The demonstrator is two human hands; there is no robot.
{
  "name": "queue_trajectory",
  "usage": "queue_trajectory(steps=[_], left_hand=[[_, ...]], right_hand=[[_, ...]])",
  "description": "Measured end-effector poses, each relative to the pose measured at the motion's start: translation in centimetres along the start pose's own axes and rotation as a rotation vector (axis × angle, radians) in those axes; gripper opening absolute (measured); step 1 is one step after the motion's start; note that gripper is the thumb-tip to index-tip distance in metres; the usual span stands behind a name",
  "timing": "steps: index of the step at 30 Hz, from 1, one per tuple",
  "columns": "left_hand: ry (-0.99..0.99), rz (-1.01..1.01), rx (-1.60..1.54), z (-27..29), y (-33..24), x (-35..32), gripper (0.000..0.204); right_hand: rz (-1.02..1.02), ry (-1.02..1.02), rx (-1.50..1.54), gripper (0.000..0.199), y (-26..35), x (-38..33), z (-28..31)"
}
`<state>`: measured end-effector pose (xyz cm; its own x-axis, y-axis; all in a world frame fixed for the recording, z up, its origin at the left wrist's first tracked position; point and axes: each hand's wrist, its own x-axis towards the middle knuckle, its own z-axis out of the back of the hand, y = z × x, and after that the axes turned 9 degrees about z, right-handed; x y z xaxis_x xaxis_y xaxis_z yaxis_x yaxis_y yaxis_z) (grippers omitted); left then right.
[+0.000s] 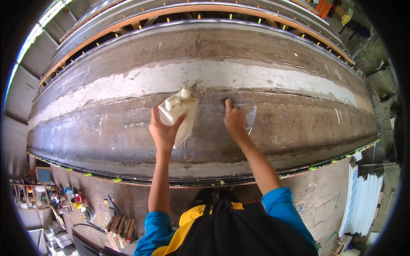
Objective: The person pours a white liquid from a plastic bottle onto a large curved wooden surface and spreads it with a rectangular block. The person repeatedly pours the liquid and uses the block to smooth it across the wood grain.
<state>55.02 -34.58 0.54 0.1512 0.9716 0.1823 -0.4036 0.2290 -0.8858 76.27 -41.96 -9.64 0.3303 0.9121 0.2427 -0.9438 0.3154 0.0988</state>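
My left hand point(164, 128) is closed round a whitish plastic jug point(181, 113). The jug is tilted over the long table, its neck pointing away from me toward the white strip. To the right, my right hand point(234, 119) is low over the brown, stained surface, its fingers curled and the index finger stretched forward. At its fingertips shows a small dark thing point(224, 101), mostly hidden by the hand; its kind cannot be made out. Just right of that hand, a pale grey patch point(252, 115) shows on the long table point(294, 128).
Green and yellow pegs point(117, 180) line the table's near edge. Beyond the far edge runs an orange-brown beam point(188, 9) with more pegs. On the floor lie stacked wooden blocks point(121, 230) at lower left and long white sheets point(363, 200) at right.
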Motion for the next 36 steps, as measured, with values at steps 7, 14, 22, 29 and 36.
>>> queue_trajectory(steps=[7, 14, 22, 29, 36], left_hand=[[-0.082, 0.073, -0.438, 1.9, 5.3, -0.2, 0.063], [-0.074, 0.124, -0.495, 2.5, 6.4, -0.7, 0.058], [-0.024, 0.113, -0.524, 2.6, 6.4, -0.7, 0.065], [-0.067, 0.115, -0.497, 3.4, 5.8, -0.9, 0.070], [-0.032, 0.110, -0.498, 1.5, 4.1, -1.7, 0.070]], right_hand=[[-0.344, -0.080, 0.209, 0.037, -12.0, 1.5, 2.7], [-0.084, 0.092, 0.145, 0.028, -1.4, -1.1, 1.2], [-0.011, 0.167, 0.141, 0.044, -6.8, 0.1, 5.2], [0.488, 0.098, 0.316, 0.047, -6.8, -4.3, 4.4], [0.313, 0.144, 0.149, 0.050, -10.0, 1.8, 2.7]])
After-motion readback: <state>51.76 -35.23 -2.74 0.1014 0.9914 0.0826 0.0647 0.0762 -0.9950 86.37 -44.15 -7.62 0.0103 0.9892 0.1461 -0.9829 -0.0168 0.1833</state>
